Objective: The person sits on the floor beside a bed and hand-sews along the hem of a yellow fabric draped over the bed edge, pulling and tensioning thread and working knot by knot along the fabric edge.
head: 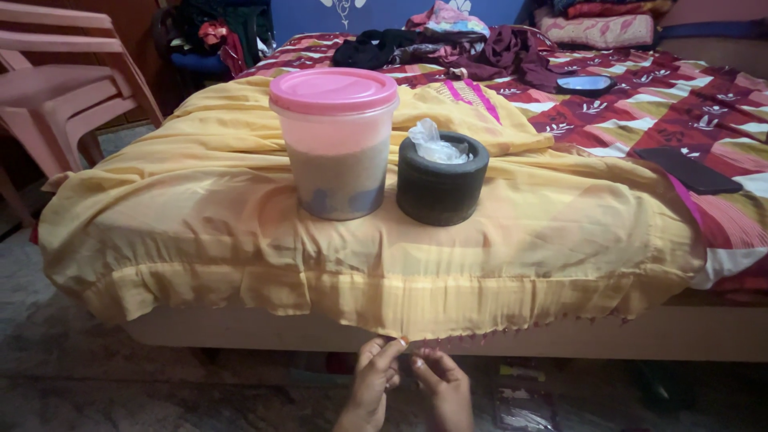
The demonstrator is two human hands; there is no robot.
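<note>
Head cam: left hand (370, 386) & right hand (445, 390) pinch near hem of yellow cloth (360, 232) draped over bed edge, w/ beaded fringe (512, 330) to right; prob. light, soft, slippery, best gripped at hem.

Both my hands bare, no gloves, no rings or bangles showing. My left hand (373, 386) and right hand (445, 390) enter at the bottom edge. Wrists bare, no sleeves in view. Fingers slim, nails short; the nail on one left fingertip (402, 342) looks reddish-tinted. Forearms cut off by frame.
</note>
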